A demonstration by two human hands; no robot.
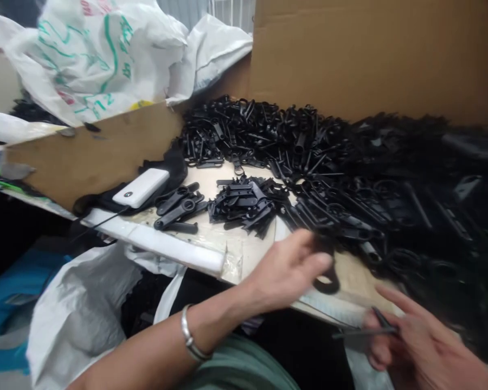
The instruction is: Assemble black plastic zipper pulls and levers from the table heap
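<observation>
While your left hand (290,265) pinches a blurred black ring-ended part (328,252) between its fingers over the surface (249,248) near its front edge, your right hand (425,338), nearby, has its fingers closed around a slim dark tool (384,322); a heap of black parts (268,127) lies beyond.

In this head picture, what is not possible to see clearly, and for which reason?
All in head view:
Black, ring-ended part in the left hand: blurred, partly covered by the hand.
Thin dark rod in the right hand: blurred, partly hidden by it.
Right forearm: cut off by the edge.
Green lettering on crumpled white sack: broken by folds.
</observation>
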